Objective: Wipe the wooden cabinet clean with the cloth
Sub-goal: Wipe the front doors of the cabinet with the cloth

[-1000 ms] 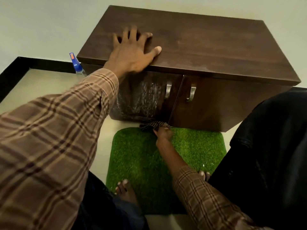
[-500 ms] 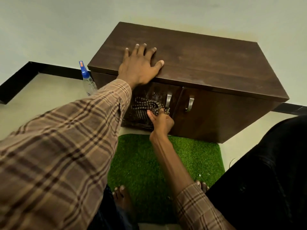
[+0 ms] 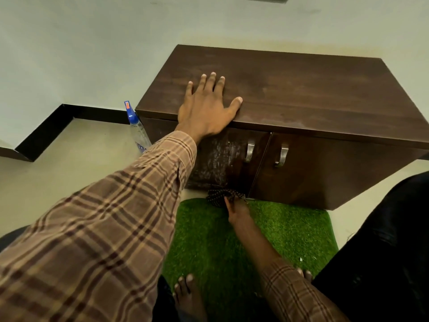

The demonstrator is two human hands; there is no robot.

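Left hand (image 3: 206, 112) flat, fingers (image 3: 212, 81) spread at cabinet (image 3: 313, 101) top's front edge — right hand (image 3: 238, 211) gripping cloth (image 3: 220, 196) at door's foot

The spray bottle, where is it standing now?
In the head view the spray bottle stands on the floor at the left end of the wooden cabinet, near the wall, left of the left hand.
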